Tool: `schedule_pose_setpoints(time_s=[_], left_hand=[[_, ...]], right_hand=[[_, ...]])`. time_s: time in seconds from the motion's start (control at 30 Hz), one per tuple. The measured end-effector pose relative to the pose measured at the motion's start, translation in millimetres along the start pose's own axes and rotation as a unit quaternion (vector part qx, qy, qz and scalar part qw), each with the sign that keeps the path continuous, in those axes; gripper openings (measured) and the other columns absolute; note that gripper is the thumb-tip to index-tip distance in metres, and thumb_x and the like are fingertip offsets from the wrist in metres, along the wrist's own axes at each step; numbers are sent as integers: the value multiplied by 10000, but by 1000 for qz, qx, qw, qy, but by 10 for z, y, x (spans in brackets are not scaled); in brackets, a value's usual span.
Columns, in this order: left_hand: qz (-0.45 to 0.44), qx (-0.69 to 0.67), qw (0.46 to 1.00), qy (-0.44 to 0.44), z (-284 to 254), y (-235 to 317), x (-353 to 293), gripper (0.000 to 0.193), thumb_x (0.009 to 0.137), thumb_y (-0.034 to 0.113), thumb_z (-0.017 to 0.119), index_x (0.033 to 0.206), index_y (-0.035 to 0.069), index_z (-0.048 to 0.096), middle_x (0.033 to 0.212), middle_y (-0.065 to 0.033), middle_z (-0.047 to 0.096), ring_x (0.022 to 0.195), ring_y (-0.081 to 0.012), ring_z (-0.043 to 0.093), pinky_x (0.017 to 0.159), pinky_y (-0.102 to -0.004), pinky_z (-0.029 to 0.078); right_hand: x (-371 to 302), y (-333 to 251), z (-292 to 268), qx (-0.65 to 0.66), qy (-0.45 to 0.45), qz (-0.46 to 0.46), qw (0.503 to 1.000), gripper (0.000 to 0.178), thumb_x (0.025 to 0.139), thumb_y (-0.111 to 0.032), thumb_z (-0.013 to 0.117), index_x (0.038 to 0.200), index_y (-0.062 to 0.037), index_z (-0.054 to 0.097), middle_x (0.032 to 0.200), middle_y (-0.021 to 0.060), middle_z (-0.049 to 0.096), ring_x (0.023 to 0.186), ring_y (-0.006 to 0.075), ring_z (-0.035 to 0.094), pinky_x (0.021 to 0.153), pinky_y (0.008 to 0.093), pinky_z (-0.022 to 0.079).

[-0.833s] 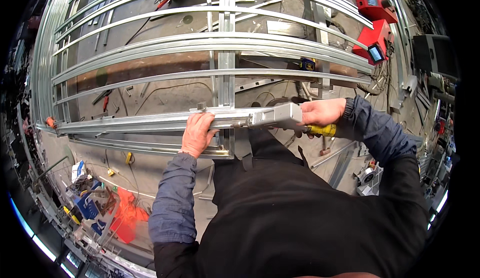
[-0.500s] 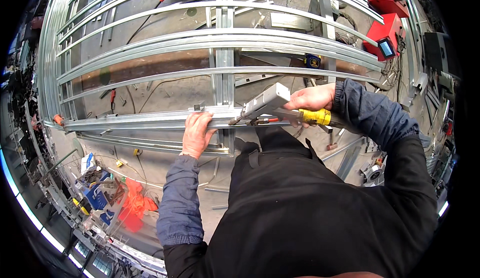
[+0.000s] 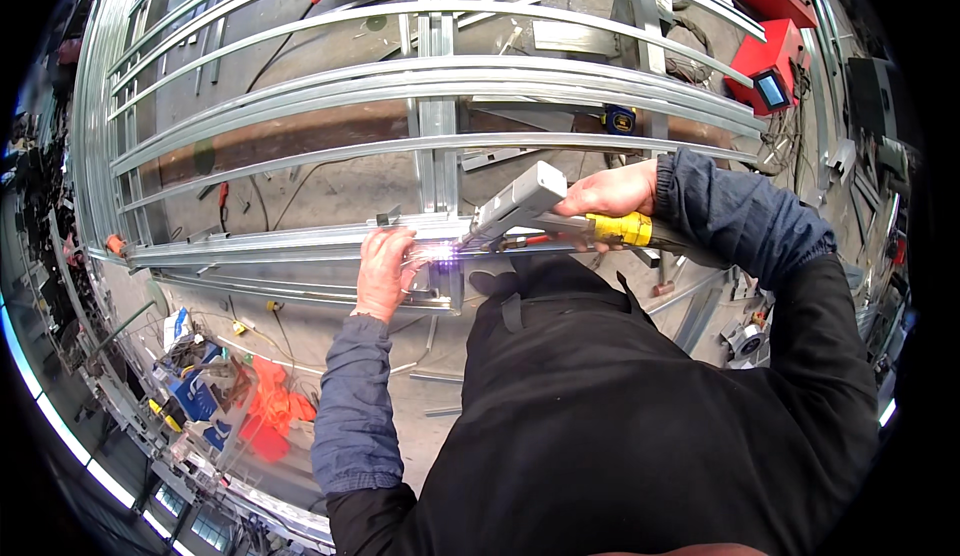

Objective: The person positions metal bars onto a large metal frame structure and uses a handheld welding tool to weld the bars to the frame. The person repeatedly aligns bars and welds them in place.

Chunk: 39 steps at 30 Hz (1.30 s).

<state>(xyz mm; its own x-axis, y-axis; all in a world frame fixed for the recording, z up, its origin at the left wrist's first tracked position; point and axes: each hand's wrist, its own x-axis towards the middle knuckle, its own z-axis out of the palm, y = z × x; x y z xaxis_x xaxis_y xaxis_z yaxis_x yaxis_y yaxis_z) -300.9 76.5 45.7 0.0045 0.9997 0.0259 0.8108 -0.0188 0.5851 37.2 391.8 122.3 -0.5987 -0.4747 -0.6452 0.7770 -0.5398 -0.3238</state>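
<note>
Violet-white glare (image 3: 444, 254) now lit at the tip of my grey tool (image 3: 515, 204), which slants more than at first.

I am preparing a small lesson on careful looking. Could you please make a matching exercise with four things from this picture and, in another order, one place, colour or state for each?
Things
1. Left hand
2. Right hand
3. Tape measure
4. Bright light

Places, colours, states
A. Holding the grey tool
B. Dark blue and yellow
C. Violet-white, near the tool's tip
D. On the near metal bars

Pairs: 1-D, 2-A, 3-B, 4-C
</note>
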Motion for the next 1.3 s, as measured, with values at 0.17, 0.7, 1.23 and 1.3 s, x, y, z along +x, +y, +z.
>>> schedule_pose_setpoints(time_s=[0.17,0.7,1.23,1.3], left_hand=[[-13,49,999,-12,-25,61,18,702,730,121,928,1365,157,631,1292,-17,740,1223,-258,677,1250,-527,365],[-34,96,994,-36,-177,239,151,624,749,180,934,1314,165,670,1244,15,766,1166,-201,709,1199,-460,400],[-16,81,996,-12,-264,287,108,597,764,177,943,1306,152,693,1139,-59,761,1125,-281,705,1121,-462,444],[-37,90,995,-33,-233,268,103,592,764,164,941,1302,144,692,1151,-79,759,1161,-298,695,1143,-468,436]], right_hand=[[-4,-8,-4,-3,-16,8,1000,501,1149,-545,529,1429,-143,636,986,72,723,734,145,711,669,289,605],[-33,-20,22,-28,-2,13,1000,513,1144,-561,526,1476,-184,632,989,75,727,729,141,715,638,306,611],[-987,906,801,-87,197,-252,944,457,1137,-457,602,1374,-71,665,1088,75,745,890,164,704,761,344,607],[-1129,1294,1155,-46,299,-320,898,422,1145,-417,587,1378,-73,666,1109,59,748,900,146,693,787,338,603]])
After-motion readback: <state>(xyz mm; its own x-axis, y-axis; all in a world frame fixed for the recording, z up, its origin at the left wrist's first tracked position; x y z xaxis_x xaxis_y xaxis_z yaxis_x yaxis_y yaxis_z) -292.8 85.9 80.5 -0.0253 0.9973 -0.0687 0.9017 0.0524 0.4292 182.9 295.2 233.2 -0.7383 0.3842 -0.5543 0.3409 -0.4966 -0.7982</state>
